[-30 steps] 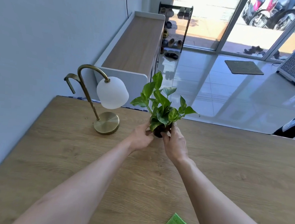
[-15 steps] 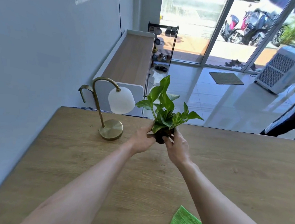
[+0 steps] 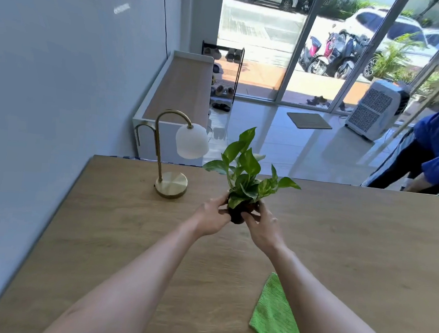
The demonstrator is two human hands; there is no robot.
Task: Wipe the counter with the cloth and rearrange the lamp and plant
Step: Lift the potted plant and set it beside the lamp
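A small leafy green plant (image 3: 247,168) in a dark pot sits between both my hands near the far middle of the wooden counter (image 3: 351,242). My left hand (image 3: 210,217) grips the pot's left side and my right hand (image 3: 262,226) grips its right side. The pot is mostly hidden by my fingers, so I cannot tell whether it touches the counter. A brass lamp (image 3: 171,183) with a round base and white globe shade stands to the left of the plant. The green cloth (image 3: 273,317) lies flat at the counter's near edge, partly under my right forearm.
A grey wall runs along the counter's left side. Beyond the far edge are a white-and-wood bench (image 3: 179,92), a shoe rack (image 3: 224,72), a portable cooler (image 3: 375,110), glass doors, and a person in blue (image 3: 434,154) bending at the right.
My view has tilted up and shifted, so the counter's far edge sits lower in frame. Both hands stay closed on the plant pot, slightly further right of the lamp. The person in blue has come into view.
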